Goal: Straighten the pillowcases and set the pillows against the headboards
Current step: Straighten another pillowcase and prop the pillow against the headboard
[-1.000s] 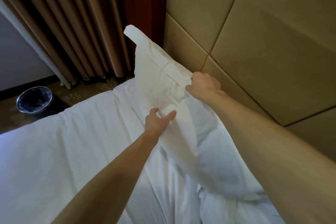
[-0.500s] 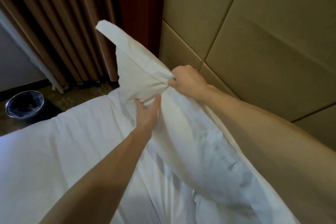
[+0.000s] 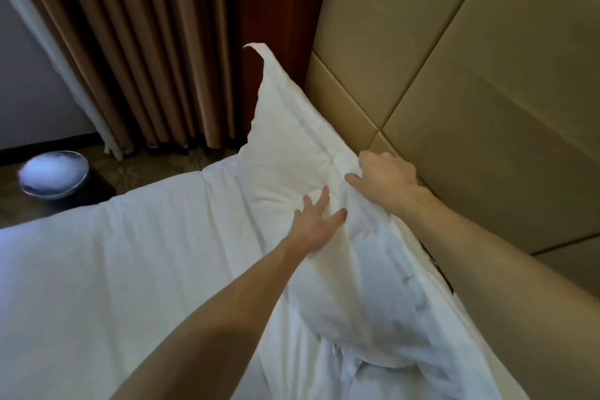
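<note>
- Our pillow (image 3: 282,169) stands tilted on the bed (image 3: 113,269), with its long upper edge leaning toward the padded headboard (image 3: 454,101).
- The pillow's far corner pokes up in a limp tip in front of a dark wood panel (image 3: 276,10).
- Our right hand (image 3: 386,177) curls its fingers around a fold of the pillowcase (image 3: 308,127) at the stitched border. It is just beside the headboard's lower panels.
- Our left hand (image 3: 316,224) lies flat on the pillow's front face, fingers straight and spread, gripping nothing.
- Brown pleated curtains (image 3: 146,42) hang beyond the bed's far end and reach down to the patterned floor (image 3: 130,172). A pale wall (image 3: 29,91) shows to their left.
- A round metal bin (image 3: 53,178) sits on the floor near the bed's far left corner, well apart from the pillow. Its top looks white and blurred, and we cannot tell what is in it.
- A narrow dark gap shows between the pillow's right edge and the headboard, partly hidden by our right forearm.
- Left of the pillow the white sheet spreads wide and fairly smooth, out to the bed's far edge by the floor.
- Bunched white linen lies at the pillow's near end.
</note>
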Tool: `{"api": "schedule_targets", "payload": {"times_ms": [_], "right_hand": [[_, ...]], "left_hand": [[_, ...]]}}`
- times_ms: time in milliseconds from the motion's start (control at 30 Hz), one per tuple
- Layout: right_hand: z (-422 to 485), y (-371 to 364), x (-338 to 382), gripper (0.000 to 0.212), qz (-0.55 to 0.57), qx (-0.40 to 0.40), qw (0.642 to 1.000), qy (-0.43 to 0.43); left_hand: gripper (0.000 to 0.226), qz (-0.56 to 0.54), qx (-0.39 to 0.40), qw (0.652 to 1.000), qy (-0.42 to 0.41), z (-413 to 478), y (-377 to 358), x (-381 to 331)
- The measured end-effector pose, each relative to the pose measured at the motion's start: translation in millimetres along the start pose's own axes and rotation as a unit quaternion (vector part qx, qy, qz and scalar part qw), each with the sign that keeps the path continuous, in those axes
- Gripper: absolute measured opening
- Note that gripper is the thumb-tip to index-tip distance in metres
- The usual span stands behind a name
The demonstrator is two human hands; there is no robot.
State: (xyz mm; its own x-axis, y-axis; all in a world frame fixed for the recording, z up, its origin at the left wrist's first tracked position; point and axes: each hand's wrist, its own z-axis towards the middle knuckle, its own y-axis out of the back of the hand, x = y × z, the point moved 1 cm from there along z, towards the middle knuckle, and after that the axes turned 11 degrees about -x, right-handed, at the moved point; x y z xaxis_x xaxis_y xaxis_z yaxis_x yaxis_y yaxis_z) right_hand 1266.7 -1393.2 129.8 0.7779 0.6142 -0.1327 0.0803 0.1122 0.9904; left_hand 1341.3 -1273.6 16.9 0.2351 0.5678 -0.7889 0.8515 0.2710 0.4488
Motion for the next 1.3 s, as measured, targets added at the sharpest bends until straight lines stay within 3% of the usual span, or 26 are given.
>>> {"api": "schedule_targets", "payload": {"times_ms": [133, 267, 367, 433, 567, 667, 700, 767, 867, 967, 1167, 1300], "right_hand": [[-17.0, -2.9, 1.6, 0.044, -0.045, 0.037, 0.998, 0.001], [-40.4, -9.9, -8.0, 0.051, 0.034, 0.012, 0.999, 0.034], [-59.5, -13.2, -27.6, 0.038, 0.119, 0.083, 0.987, -0.074], [-71.0, -11.6, -39.0, 0.041, 0.146, 0.098, 0.976, -0.128], [-93.9, 2.3, -50.4, 0.041, 0.106, 0.158, 0.975, -0.113], [-115.7, 8.3, -54.6, 0.046, 0.079, 0.234, 0.964, -0.101], [-120.9, 7.7, -53.7, 0.045, 0.074, 0.251, 0.960, -0.098], [-125.5, 3.0, -51.4, 0.031, 0.072, 0.244, 0.962, -0.097], [-122.3, 2.3, -49.8, 0.007, 0.057, 0.191, 0.976, -0.082], [-120.4, 0.3, -52.9, 0.023, 0.046, 0.168, 0.982, -0.077], [-117.7, -16.9, -50.2, 0.028, 0.050, 0.149, 0.984, -0.084], [-109.4, -8.3, -30.6, 0.018, 0.029, 0.157, 0.985, -0.061]], "left_hand": [[0.071, 0.011, 0.018, 0.999, -0.039, -7.4, 11.5, 0.7], [0.069, 0.036, 0.026, 0.997, -0.056, -16.2, 23.0, 13.8], [0.072, 0.075, 0.042, 0.994, -0.073, -30.6, 22.1, 15.9], [0.072, 0.104, 0.043, 0.990, -0.080, -38.9, 20.4, 20.3], [0.070, 0.111, 0.053, 0.990, -0.065, -45.3, 30.8, 15.8], [0.058, 0.138, -0.011, 0.990, -0.024, -48.5, 25.7, 11.2], [0.064, 0.167, -0.031, 0.985, -0.008, -50.9, 21.7, 10.8], [0.074, 0.220, -0.048, 0.974, 0.002, -53.5, 10.0, 11.8], [0.045, 0.209, -0.091, 0.973, -0.020, -49.2, -11.0, 10.6], [0.025, 0.190, -0.126, 0.973, -0.038, -44.9, -31.0, 1.4], [0.028, 0.116, -0.108, 0.987, -0.007, -46.3, -28.7, 9.7], [0.040, 0.075, -0.095, 0.993, 0.015, -44.9, -7.5, 20.8]]}}
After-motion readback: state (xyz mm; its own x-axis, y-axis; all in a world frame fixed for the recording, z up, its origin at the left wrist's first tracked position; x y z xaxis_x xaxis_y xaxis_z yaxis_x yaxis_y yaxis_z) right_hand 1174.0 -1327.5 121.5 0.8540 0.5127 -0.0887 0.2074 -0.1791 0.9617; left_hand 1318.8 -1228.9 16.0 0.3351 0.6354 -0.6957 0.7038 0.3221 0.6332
